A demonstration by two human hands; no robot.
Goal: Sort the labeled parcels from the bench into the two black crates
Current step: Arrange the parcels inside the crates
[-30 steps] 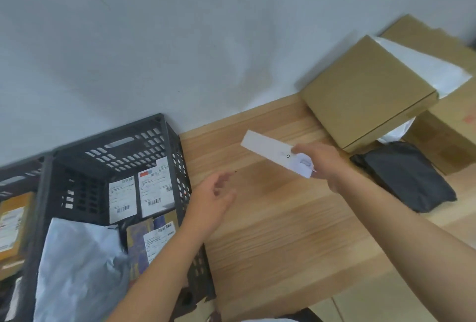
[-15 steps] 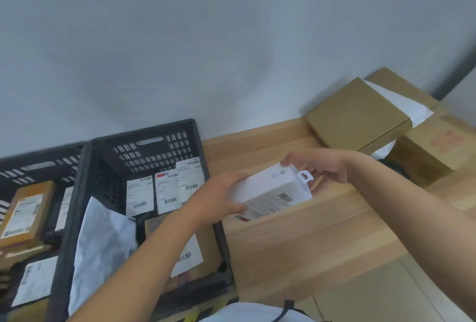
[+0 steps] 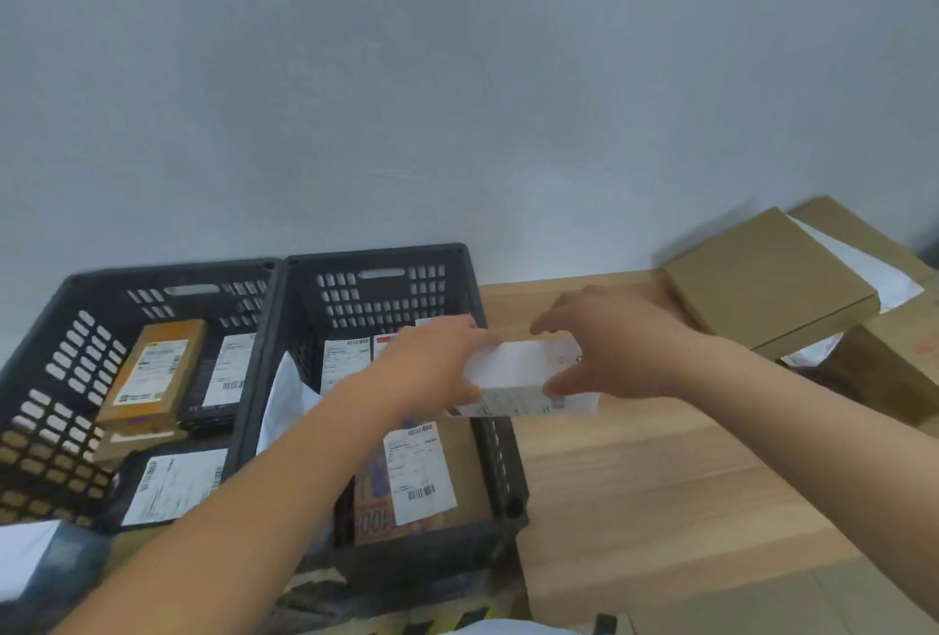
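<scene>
White card makes up the small rectangular parcel (image 3: 518, 373), which is held in the air over the right rim of the right black plastic crate (image 3: 378, 256), where that crate meets the pale wooden bench (image 3: 660, 482). The left hand (image 3: 432, 370) grips the parcel's left end with fingers curled round it; the right hand (image 3: 609, 350) pinches the right end, fingers over the top and thumb beneath. A printed label (image 3: 513, 403) shows on the parcel's near face. Inside the right crate lie a brown labelled carton (image 3: 465, 472) and a crumpled white plastic bag (image 3: 287, 401). The left black plastic crate (image 3: 167, 274) stands touching it and holds an orange-brown labelled box (image 3: 152, 375) and a black labelled mailer (image 3: 173, 482). A flat brown cardboard box (image 3: 762, 274) rests on others at the bench's far right, against the grey wall (image 3: 457, 75).
</scene>
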